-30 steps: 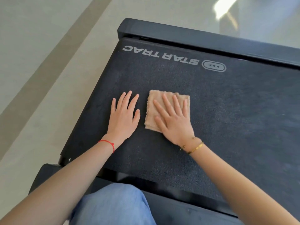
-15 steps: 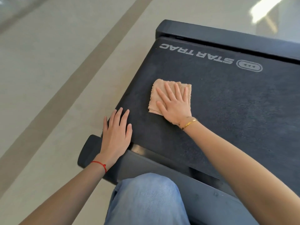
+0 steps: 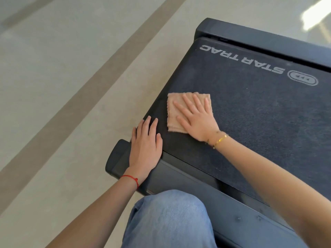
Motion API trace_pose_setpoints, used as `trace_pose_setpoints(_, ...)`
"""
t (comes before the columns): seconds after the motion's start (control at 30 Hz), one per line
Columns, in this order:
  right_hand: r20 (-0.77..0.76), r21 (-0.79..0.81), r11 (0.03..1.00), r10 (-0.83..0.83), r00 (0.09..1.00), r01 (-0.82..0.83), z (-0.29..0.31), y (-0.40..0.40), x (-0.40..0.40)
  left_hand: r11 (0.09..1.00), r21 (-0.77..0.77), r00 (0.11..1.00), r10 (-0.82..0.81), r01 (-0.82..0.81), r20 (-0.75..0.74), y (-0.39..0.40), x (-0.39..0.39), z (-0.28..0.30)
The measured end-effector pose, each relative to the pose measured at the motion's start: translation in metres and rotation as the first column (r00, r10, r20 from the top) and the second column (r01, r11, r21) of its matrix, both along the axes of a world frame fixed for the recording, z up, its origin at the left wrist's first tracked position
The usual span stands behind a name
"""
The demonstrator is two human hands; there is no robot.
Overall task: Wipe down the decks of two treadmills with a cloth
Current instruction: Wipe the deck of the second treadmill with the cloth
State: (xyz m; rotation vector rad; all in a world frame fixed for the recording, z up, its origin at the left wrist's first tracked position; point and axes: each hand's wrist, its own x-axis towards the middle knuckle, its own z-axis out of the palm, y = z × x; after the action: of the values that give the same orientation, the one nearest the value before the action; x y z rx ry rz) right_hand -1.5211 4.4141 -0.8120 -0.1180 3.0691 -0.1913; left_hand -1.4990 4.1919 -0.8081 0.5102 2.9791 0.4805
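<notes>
While flattened with straight fingers on the folded tan cloth [image 3: 180,111] near the treadmill deck's [image 3: 259,111] left edge, right hand [image 3: 197,120]; left hand [image 3: 146,147], fingers straight, resting on the deck's corner.

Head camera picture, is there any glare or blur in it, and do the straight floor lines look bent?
Head view: a bright glare patch sits on the floor at the top right; the tan floor stripe bows, as wide-angle lenses do; the cloth, right hand and left hand look fairly sharp; the deck lettering reads clearly.
</notes>
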Motion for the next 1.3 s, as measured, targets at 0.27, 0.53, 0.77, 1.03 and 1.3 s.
trace_pose_setpoints(0.27,0.032,0.017,1.0,-0.006,0.999,0.005,0.002,-0.045,-0.069,0.999,0.033,1.0,-0.009,0.009,-0.009,0.0,-0.003,0.001)
trace_pose_setpoints(0.53,-0.008,-0.003,0.998,0.063,0.998,-0.063,0.0,-0.005,-0.085,0.999,0.047,1.0,0.001,-0.001,0.003,-0.002,-0.002,-0.001)
trace_pose_setpoints(0.77,0.102,-0.01,0.982,-0.188,0.977,0.19,0.005,0.046,-0.169,0.998,0.051,1.0,0.019,-0.02,0.017,0.0,-0.004,-0.005)
trace_pose_setpoints(1.03,-0.01,-0.021,1.0,-0.007,1.0,0.007,0.0,0.002,-0.08,0.999,0.051,1.0,0.013,-0.013,0.01,0.0,-0.003,0.001)
trace_pose_setpoints(1.3,-0.018,-0.014,1.0,-0.016,1.0,0.016,0.0,-0.021,0.048,0.999,0.051,1.0,0.008,-0.008,0.001,0.0,-0.002,0.004)
